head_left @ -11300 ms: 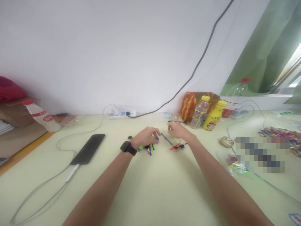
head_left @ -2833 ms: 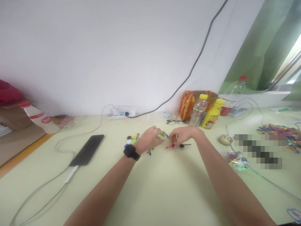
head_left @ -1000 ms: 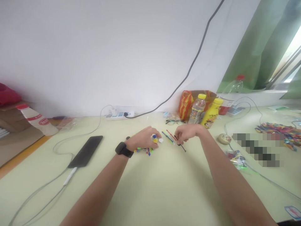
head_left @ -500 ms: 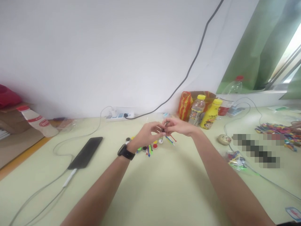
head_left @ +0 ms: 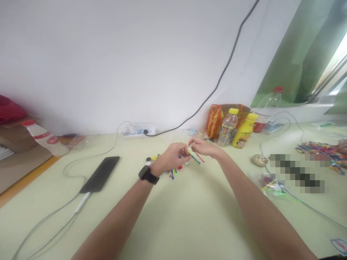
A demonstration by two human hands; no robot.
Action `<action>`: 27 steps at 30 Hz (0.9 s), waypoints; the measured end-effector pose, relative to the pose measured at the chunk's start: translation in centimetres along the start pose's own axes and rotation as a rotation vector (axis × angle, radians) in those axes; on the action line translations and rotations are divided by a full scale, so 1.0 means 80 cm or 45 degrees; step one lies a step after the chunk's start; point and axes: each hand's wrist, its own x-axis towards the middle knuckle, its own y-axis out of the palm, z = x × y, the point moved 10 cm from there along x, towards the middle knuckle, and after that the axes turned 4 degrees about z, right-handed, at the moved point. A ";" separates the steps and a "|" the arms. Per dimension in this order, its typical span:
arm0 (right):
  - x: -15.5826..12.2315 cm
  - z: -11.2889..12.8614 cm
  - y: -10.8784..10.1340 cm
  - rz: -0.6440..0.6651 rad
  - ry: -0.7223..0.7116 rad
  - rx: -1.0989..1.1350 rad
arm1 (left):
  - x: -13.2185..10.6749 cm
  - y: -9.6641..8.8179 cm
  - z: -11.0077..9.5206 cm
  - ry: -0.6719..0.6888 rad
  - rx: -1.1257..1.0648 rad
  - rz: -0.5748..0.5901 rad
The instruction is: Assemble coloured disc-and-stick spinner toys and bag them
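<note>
My left hand, with a black watch on its wrist, is closed in a pinch over the far middle of the table. Facing it, my right hand pinches a thin dark stick whose other end meets the left fingertips. The stick's kind is too small to make out. Beneath and around my hands lie small coloured plastic pieces: blue and green sticks, a red stick, arrow-tipped pieces, a red round piece and a black round piece. My left hand hides part of this group.
A phone on a cable lies left, near a white bottle. Behind are a power strip, a clear bottle and a yellow bottle. Right are a round tin, a plastic bag and a colourful heap.
My fingertips have drawn slightly apart, and the thin dark stick now lies nearly level between them instead of slanting downward. My left hand has turned, covering more of the pieces.
</note>
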 end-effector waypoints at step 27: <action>0.018 -0.041 0.017 -0.116 0.140 -0.517 | -0.011 0.034 0.037 0.043 0.591 0.276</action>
